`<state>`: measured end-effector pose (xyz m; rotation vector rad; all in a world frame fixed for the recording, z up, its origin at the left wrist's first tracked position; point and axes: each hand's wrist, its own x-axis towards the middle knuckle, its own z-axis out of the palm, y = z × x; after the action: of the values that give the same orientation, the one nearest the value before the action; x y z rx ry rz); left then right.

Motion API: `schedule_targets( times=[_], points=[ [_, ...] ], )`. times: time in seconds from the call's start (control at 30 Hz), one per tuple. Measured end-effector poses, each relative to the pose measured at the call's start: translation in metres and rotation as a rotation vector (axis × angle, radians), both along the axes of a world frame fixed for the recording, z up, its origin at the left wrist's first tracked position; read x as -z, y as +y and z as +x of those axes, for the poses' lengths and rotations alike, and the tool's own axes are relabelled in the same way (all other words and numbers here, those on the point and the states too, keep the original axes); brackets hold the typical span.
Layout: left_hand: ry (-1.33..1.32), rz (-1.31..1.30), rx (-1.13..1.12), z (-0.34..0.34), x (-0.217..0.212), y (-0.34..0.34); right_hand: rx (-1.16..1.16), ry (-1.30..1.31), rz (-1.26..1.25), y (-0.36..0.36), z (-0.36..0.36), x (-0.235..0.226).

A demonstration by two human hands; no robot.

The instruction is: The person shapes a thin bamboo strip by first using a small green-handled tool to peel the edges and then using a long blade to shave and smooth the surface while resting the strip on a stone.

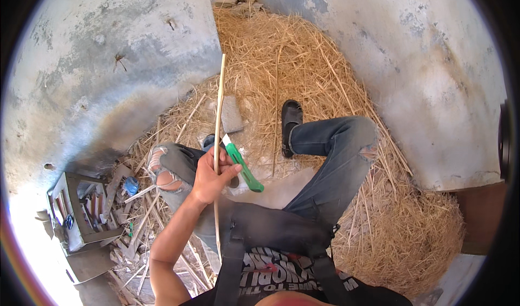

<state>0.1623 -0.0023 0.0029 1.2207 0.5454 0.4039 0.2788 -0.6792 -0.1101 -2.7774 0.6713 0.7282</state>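
Observation:
My left hand [210, 177] is closed in front of my lap. Its fingers wrap round a long, thin, pale bamboo strip [220, 102], which stands almost upright in the picture and runs down past my wrist. A green utility knife [246, 170] slants across the same hand, between thumb and fingers, with its pale blade tip close beside the strip. The fingers partly cover where both are gripped. Neither my right hand nor its forearm can be seen.
Loose straw-like shavings [265, 51] cover much of the floor. A grey block [232, 114] lies ahead of my feet. At the left stands a worn wooden box [86, 235] holding tools, beside a crumpled blue bag [131, 185]. Stained walls [411, 73] rise on both sides.

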Motion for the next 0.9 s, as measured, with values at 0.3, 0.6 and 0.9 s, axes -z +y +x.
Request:
schedule_targets(
  times=[0.3, 0.6, 0.9],
  points=[
    [-0.055, -0.006, -0.085, -0.001, -0.007, 0.011, -0.1, 0.06, -0.273, -0.004, 0.045, -0.034],
    [-0.126, -0.001, -0.151, 0.032, -0.042, 0.017, -1.15, -0.971, 1.002, 0.432, 0.238, -0.166],
    [0.008, 0.069, -0.222, 0.062, -0.034, 0.027, -1.366, 0.44, 1.436, 0.617, 0.102, -0.148]
  ],
)
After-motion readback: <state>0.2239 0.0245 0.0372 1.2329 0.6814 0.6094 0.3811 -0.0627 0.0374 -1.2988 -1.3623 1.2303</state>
